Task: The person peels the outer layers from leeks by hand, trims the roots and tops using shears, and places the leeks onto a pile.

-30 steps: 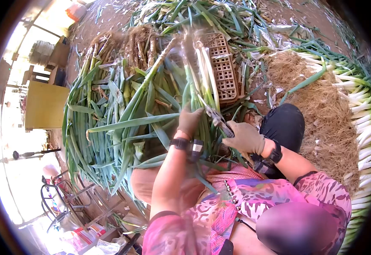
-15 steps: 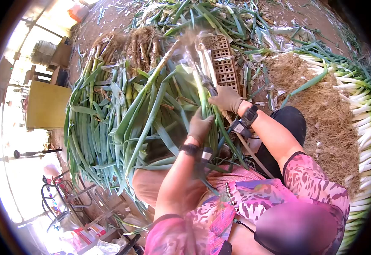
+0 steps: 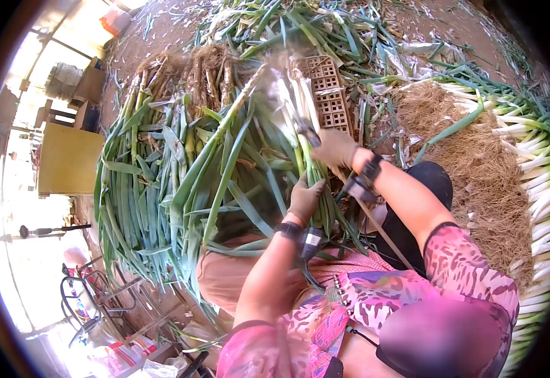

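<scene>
The gloved right hand (image 3: 336, 148), closed on a dark knife (image 3: 307, 133), has risen to the white shanks of the long green leek bunch (image 3: 303, 165), which the gloved left hand (image 3: 304, 198) grips above the lap.

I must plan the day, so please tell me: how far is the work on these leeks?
Done: trimmed white leeks lie stacked at the right, beside a heap of cut roots. In hand: the left hand grips a leek bunch while the right hand works a dark tool on it. Remaining: a big pile of untrimmed leeks, roots on, at the left.
</scene>
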